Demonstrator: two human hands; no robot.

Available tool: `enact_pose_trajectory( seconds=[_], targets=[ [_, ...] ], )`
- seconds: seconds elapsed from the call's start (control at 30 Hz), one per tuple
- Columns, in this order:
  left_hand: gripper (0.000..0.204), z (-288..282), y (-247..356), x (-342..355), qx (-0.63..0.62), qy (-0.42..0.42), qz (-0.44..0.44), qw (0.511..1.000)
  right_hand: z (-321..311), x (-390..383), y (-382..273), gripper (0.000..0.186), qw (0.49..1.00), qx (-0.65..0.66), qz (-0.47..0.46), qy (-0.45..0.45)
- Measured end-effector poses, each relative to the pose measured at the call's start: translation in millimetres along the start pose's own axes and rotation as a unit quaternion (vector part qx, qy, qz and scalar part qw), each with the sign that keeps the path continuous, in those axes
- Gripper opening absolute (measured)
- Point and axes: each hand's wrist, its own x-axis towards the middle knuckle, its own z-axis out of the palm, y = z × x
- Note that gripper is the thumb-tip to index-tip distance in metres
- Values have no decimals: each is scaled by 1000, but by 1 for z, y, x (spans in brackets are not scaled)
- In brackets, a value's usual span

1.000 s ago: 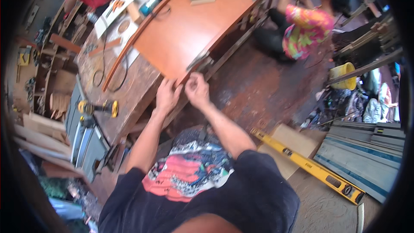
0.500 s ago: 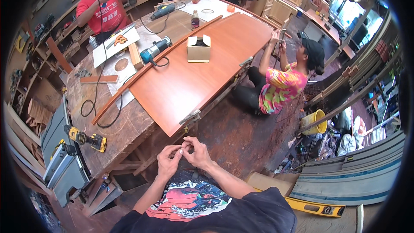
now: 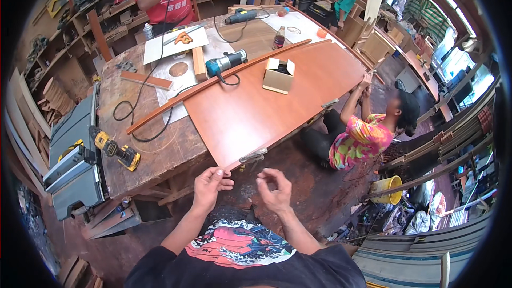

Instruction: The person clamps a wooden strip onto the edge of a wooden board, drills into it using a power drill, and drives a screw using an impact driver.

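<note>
One rectangular orange-brown wooden panel (image 3: 256,113) overhung, seemingly for access; left hand (image 3: 208,187) held at corner, pinch unclear; right hand (image 3: 277,191) half-spread.

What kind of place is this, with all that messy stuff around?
Probably a woodworking shop: a big orange-brown board rests on a scuffed workbench, with a yellow-and-black drill lying near its edge.

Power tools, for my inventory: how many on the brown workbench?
3: yellow-black drill, near left; teal-silver router, middle; grey-green corded tool, far side. More may be hidden.
</note>
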Motion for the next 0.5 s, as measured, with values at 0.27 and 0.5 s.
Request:
enact_pose_trajectory(
  seconds=[0.27, 0.5],
  targets=[
    [17, -10, 11, 18, -94, -5, -29, 995, -67, 38, 22, 23, 984, -69, -9, 162],
    [15, -6, 20, 31, -157, -1, -48, 986, -124, 83, 26, 27, 953, -126, -33, 275]
  ],
)
